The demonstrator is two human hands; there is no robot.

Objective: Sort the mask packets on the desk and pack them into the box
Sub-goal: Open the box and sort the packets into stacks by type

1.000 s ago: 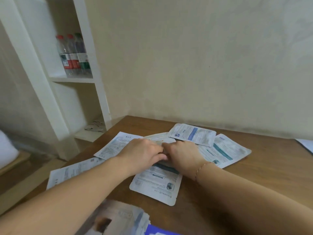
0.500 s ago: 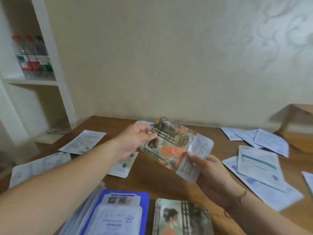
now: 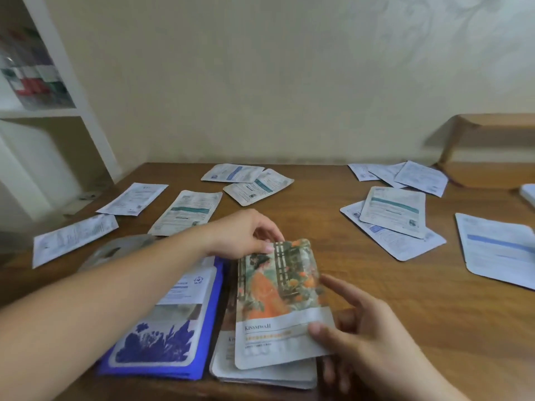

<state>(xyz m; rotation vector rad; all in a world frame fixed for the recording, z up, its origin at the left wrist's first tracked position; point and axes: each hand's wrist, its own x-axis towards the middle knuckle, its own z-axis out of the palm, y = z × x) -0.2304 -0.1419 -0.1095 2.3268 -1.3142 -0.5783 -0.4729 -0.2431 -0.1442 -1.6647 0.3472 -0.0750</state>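
An orange-and-green illustrated mask packet (image 3: 279, 302) lies face up over a stack of like packets (image 3: 260, 374) at the desk's near edge. My left hand (image 3: 243, 234) pinches its top corner. My right hand (image 3: 362, 340) pinches its lower right edge with the thumb on top, forefinger stretched out. Left of it sits a pile of blue packets (image 3: 162, 334), partly under my left forearm. Several white packets lie face down across the desk (image 3: 333, 273), among them one with a teal stripe (image 3: 188, 211) and a pair at the right (image 3: 393, 211).
A cardboard box (image 3: 492, 149) stands at the back right against the wall. A white shelf unit (image 3: 72, 91) with bottles stands at the left. More white packets lie near the box (image 3: 419, 178) and at the far right edge (image 3: 498, 250).
Both hands have brought the illustrated packet down from mid-air onto the near stack. The view has tilted down and right; a second ago both hands were on white packets.
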